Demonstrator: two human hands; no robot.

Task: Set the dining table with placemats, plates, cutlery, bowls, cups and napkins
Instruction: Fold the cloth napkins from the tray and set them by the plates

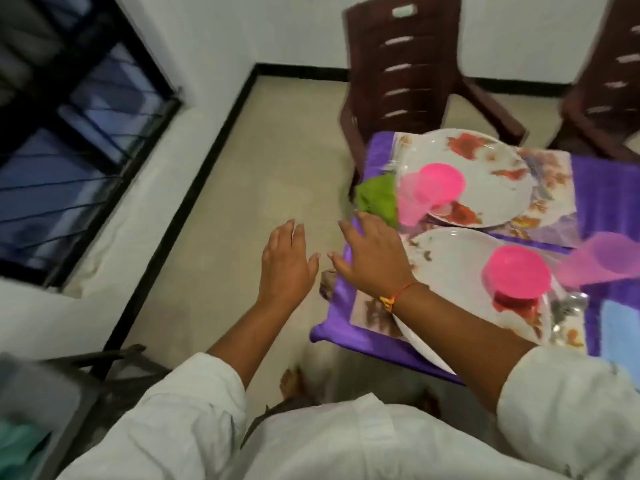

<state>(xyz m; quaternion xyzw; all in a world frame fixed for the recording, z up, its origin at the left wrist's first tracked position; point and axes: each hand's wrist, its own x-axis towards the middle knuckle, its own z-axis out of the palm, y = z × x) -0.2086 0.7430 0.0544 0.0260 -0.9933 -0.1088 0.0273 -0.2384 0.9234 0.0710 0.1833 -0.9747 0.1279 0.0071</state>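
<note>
A table under a purple cloth (349, 336) carries two floral placemats. The far white plate (491, 188) holds a pink bowl (441, 183), with a pink cup (412, 204) and a green napkin (377, 199) at its left. The near white plate (450, 271) holds another pink bowl (517, 273). A purple-pink cup (595, 259) lies to its right, above spoons (568, 308) and a blue napkin (620, 323). My right hand (372, 258) hovers open, fingers spread, over the table's left edge. My left hand (285, 266) is open over the floor, holding nothing.
Two dark brown plastic chairs (405, 74) stand at the table's far side. A barred window (69, 140) fills the left wall. Beige floor (263, 161) stretches left of the table. A dark chair or stand (114, 372) sits at lower left.
</note>
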